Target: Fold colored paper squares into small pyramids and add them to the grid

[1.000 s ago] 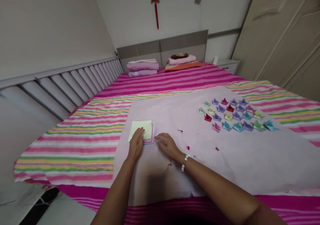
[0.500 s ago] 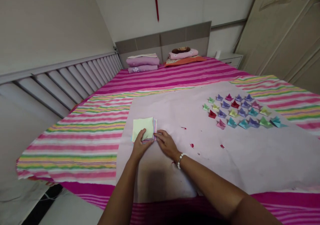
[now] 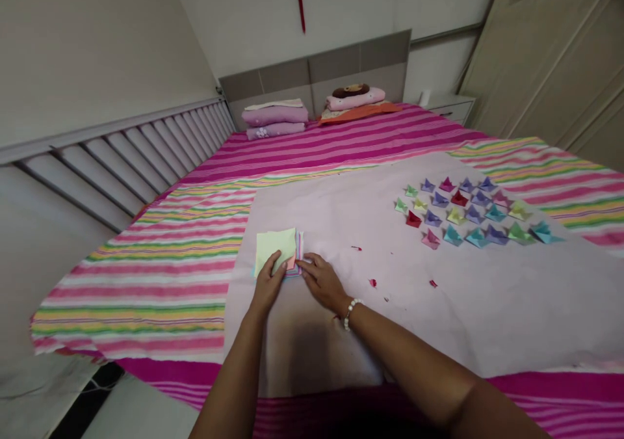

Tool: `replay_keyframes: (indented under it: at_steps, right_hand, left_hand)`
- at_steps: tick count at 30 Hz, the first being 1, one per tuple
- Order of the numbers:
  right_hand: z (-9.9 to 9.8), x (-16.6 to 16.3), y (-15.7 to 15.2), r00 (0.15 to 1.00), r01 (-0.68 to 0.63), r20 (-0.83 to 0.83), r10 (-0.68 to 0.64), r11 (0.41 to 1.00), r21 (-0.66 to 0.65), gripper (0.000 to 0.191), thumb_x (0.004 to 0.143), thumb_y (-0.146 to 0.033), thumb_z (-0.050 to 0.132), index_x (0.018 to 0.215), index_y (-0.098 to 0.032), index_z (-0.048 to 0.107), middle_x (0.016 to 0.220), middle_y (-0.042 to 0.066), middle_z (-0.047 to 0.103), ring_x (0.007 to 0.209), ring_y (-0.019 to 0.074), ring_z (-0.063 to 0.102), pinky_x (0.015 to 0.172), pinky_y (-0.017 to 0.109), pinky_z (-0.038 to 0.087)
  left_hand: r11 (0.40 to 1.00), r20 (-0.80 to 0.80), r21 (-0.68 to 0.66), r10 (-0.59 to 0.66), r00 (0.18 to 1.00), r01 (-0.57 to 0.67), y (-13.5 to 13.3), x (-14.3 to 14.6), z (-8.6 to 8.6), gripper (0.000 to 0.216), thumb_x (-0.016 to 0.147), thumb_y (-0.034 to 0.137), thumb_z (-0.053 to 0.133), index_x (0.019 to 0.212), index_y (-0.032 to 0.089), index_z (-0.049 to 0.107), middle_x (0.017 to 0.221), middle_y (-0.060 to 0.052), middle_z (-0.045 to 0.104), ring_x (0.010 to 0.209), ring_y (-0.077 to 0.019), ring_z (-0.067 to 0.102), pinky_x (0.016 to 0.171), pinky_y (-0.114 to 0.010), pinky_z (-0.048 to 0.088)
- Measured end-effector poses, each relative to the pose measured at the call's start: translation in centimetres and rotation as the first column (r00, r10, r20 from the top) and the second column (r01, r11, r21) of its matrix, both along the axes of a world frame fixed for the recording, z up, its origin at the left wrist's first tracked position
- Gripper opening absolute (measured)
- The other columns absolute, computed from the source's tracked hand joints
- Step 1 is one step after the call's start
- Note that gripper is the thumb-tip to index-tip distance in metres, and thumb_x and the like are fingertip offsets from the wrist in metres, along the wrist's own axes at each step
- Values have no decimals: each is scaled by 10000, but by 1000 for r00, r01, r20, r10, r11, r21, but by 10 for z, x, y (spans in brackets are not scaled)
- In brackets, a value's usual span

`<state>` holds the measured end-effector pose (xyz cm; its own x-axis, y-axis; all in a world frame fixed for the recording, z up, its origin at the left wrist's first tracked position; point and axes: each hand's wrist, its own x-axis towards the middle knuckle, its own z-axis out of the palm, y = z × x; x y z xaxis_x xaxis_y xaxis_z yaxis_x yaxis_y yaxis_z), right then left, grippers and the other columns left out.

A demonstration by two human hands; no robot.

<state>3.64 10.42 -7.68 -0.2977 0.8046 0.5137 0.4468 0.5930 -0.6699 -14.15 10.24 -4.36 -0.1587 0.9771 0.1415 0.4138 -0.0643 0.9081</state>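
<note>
A stack of square coloured paper sheets (image 3: pixel 273 244) lies on the pale mat, with a light yellow sheet on top. Pink, blue and other edges show at its right and front sides, and an orange-pink corner peeks out under the yellow. My left hand (image 3: pixel 267 284) holds the stack's front edge, its fingers and thumb over the upper sheets. At the right edge, my right hand (image 3: pixel 322 284), with a white bead bracelet (image 3: pixel 349 312) on its wrist, has its fingertips closed at the corner of the sheets. How many sheets they grip is hidden.
Rows of small folded paper pieces (image 3: pixel 457 216) stand at the right of the mat (image 3: pixel 351 211). Small red scraps (image 3: pixel 372 283) lie nearer me. Folded bedding (image 3: pixel 275 115) sits by the headboard (image 3: pixel 361 58), and a slatted rail (image 3: pixel 160 146) runs along the left.
My left hand has shifted slightly left, and its thumb has drawn back from the stack's right corner. The orange-pink corner and more coloured edges now show. The view has tilted slightly.
</note>
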Motion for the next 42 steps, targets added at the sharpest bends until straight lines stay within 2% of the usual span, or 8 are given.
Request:
replay_keyframes:
  at_steps: [8, 15, 22, 26, 29, 33, 39, 42]
  right_hand:
    - [0, 0, 0, 1000, -12, -13, 12, 999, -36, 379, 930, -215, 467, 1292, -268, 564, 1283, 109, 516, 1142, 238, 511, 975, 416, 413]
    - [1, -1, 4, 984, -57, -177, 34, 990, -125, 367, 904, -232, 492, 1260, -232, 580, 1249, 113, 546, 1155, 242, 510, 996, 425, 403]
    - [20, 11, 4, 882, -148, -469, -43, 920, -364, 437, 927, -462, 405, 1150, -146, 609, 1081, 152, 651, 937, 238, 620, 824, 417, 507]
    - [44, 30, -20, 803, -368, -596, 29, 810, -457, 613, 940, -600, 226, 1133, -157, 604, 920, 127, 714, 783, 212, 686, 654, 357, 554]
    - [58, 45, -42, 518, -700, -855, -22, 563, -439, 519, 839, -607, 512, 1093, -169, 625, 913, 102, 725, 840, 229, 689, 705, 367, 553]
    - [64, 68, -63, 421, -677, -863, -280, 537, -504, 367, 701, -408, 747, 935, -136, 674, 834, 100, 744, 820, 251, 701, 713, 355, 552]
    - [74, 107, -82, 432, -591, -811, -396, 555, -586, 303, 723, -353, 745, 914, -123, 696, 809, 107, 756, 815, 270, 718, 747, 380, 554]
    - [81, 120, -86, 437, -552, -801, -410, 581, -598, 299, 712, -356, 761, 891, -123, 707, 810, 110, 758, 844, 280, 716, 758, 381, 556]
  left_hand:
    - [999, 83, 36, 27, 996, -30, 4, 5, 1, 277, 754, 369, 650, 945, 178, 712, 1212, -81, 664, 1250, -247, 507, 1083, -379, 339]
    - [964, 214, 107, 215, 953, -242, 2, -6, 26, 317, 781, 461, 570, 638, 183, 517, 534, 70, 503, 548, -110, 501, 563, -214, 418]
    - [925, 168, 244, 257, 952, -293, -32, 7, 66, 235, 849, 391, 530, 737, 192, 587, 699, 30, 610, 699, -138, 578, 664, -232, 457]
    - [913, -252, 390, -20, 967, 121, -55, 35, 63, 224, 862, 227, 514, 1023, 221, 671, 1151, -44, 684, 1167, -223, 569, 1015, -357, 407]
    - [806, -591, 298, -264, 762, 511, -68, 60, 50, 329, 854, 120, 476, 1098, 252, 653, 1236, -49, 662, 1262, -240, 515, 1075, -449, 358]
    - [736, -666, 198, -383, 640, 647, -87, 86, 39, 309, 874, 141, 498, 1108, 279, 645, 1258, -53, 650, 1315, -263, 461, 1103, -527, 302]
    - [883, -328, 291, -269, 906, 368, -94, 82, 49, 428, 795, 375, 660, 1209, 281, 607, 1449, -79, 471, 1377, -305, 356, 1119, -515, 297]
    - [989, 40, 93, -117, 992, 112, -86, 78, 52, 506, 743, 397, 699, 1218, 259, 593, 1408, -97, 512, 1287, -303, 479, 1030, -468, 431]
